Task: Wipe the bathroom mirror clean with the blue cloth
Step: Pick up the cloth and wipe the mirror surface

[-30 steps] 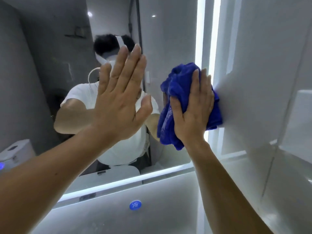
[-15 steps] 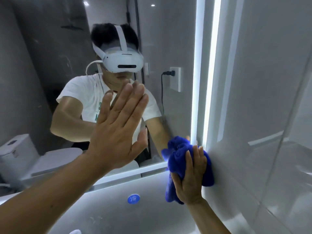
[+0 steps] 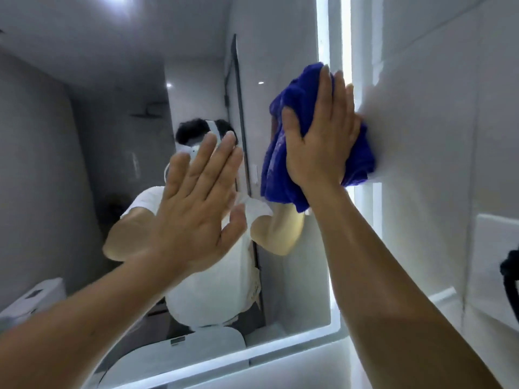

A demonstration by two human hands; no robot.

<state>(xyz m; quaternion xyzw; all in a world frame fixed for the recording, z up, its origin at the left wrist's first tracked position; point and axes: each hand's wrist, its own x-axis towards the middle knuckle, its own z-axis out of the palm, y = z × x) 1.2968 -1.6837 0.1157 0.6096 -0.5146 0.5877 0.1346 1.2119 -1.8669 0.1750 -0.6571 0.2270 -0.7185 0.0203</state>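
The bathroom mirror (image 3: 84,136) fills the left and middle of the head view, with lit strips along its right and bottom edges. A bunched blue cloth (image 3: 276,164) lies against the glass near the mirror's upper right edge. My right hand (image 3: 320,136) presses it flat there, fingers straight and pointing up, thumb against the cloth's left side. My left hand (image 3: 196,203) is raised in front of the middle of the mirror, fingers straight and spread, holding nothing; whether it touches the glass I cannot tell.
A white tiled wall (image 3: 435,136) runs along the right of the mirror. A dark object (image 3: 509,268) shows at the far right edge. The mirror reflects a person in a white shirt and a toilet (image 3: 31,299) at lower left.
My right hand has swept the blue cloth up from the mirror's lower right corner to its upper right edge. The view has tilted upward. My left hand stays raised and flat.
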